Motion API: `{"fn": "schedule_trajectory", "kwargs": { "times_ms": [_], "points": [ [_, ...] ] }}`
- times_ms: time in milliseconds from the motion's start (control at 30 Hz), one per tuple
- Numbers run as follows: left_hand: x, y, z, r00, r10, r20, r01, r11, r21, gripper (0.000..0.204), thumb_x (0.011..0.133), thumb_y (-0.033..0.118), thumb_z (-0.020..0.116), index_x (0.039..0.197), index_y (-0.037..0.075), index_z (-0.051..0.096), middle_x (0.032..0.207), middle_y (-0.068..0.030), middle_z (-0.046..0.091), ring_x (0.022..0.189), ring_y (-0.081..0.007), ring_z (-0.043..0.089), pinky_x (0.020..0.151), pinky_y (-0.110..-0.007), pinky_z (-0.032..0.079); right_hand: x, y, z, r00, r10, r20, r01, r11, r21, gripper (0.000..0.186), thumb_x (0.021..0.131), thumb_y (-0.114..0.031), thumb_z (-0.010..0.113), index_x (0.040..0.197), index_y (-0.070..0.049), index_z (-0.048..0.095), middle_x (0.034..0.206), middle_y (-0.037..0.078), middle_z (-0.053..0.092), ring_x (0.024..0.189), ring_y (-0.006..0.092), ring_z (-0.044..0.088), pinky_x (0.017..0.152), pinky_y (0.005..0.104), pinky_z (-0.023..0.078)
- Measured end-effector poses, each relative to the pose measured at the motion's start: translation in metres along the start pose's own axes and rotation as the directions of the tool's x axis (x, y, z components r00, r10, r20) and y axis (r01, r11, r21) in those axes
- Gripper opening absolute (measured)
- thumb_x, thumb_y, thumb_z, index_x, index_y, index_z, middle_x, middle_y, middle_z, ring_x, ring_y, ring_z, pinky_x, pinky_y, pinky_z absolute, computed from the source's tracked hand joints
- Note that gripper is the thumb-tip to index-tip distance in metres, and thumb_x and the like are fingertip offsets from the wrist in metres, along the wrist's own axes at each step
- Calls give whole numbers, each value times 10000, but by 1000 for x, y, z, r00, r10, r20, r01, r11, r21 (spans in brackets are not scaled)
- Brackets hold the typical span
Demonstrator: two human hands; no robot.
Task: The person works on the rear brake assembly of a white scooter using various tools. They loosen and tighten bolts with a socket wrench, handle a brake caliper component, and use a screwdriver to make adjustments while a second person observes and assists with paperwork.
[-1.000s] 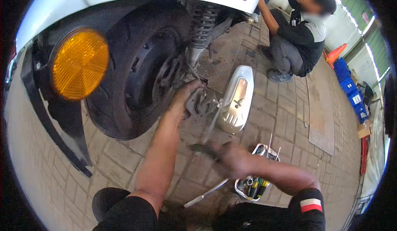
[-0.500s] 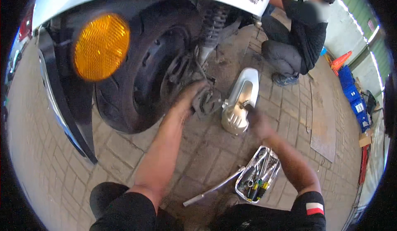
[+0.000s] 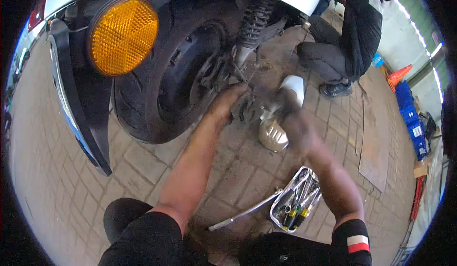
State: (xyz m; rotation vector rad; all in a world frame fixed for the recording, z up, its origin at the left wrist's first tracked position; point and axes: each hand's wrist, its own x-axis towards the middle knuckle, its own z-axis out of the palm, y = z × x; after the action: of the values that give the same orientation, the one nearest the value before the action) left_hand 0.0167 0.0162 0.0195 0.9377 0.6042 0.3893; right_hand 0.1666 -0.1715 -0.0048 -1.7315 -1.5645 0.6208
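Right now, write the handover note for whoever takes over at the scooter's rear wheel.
Left hand: reaching in beside the rear tyre, fingers on a dark metal part by the hub; grip hidden.
Right hand: blurred, on the silver exhaust muffler, which is tilted on the brick paving next to the wheel; grip unclear.
Tools: metal tray of screwdrivers by the right forearm, long metal wrench on the paving beside it.
Done: muffler is down at ground level.
Left: wheel is on the scooter, shock absorber in place.
Another person crouches at the far side.
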Motion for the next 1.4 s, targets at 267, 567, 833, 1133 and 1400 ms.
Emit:
{"fn": "schedule_trajectory", "kwargs": {
  "times_ms": [267, 567, 833, 1133, 1400],
  "points": [
    [19, -13, -18, 996, 60, 60, -54, 994, -94, 319, 814, 355, 627, 995, 93, 621, 913, -39, 633, 825, -173, 611, 709, -330, 519, 13, -24, -22, 961, 259, -96, -240, 954, 179, 488, 935, -82, 387, 1408, -13, 286, 1289, 213, 469, 1191, 259, 471, 985, 341, 380],
    [16, -12, -1, 997, 74, 30, -71, 993, -91, 404, 814, 361, 635, 1068, 47, 613, 937, -53, 653, 787, -186, 632, 706, -348, 529, -10, 59, -35, 935, 193, -299, -251, 953, -169, 386, 903, -73, 496, 1269, 44, 473, 1240, 190, 532, 1162, 228, 492, 1024, 363, 336],
    [27, -17, -29, 996, 84, 12, -83, 995, -54, 426, 825, 385, 607, 1097, 56, 605, 1015, -74, 638, 898, -191, 611, 794, -339, 488, -16, -16, 3, 978, -151, 146, 204, 854, -479, 565, 875, -160, 517, 1374, 29, 331, 1350, 249, 420, 1287, 288, 375, 1071, 348, 273],
    [19, -12, -39, 997, 78, -28, -75, 994, 75, 472, 812, 366, 615, 1143, 31, 588, 1061, -98, 633, 920, -212, 613, 848, -337, 474, -8, -53, 2, 951, -227, 212, 307, 792, -527, 449, 938, -190, 473, 1333, 8, 393, 1338, 209, 440, 1239, 298, 427, 1041, 354, 319],
    [28, -22, -39, 1000, 2, -24, -3, 999, -47, 382, 840, 347, 583, 1068, 42, 612, 1005, -78, 640, 883, -182, 614, 802, -327, 486, 7, -52, -1, 992, 9, 127, -14, 999, 32, 476, 865, -113, 533, 1317, -16, 418, 1304, 195, 479, 1233, 312, 432, 1047, 379, 324]
  ]
}}
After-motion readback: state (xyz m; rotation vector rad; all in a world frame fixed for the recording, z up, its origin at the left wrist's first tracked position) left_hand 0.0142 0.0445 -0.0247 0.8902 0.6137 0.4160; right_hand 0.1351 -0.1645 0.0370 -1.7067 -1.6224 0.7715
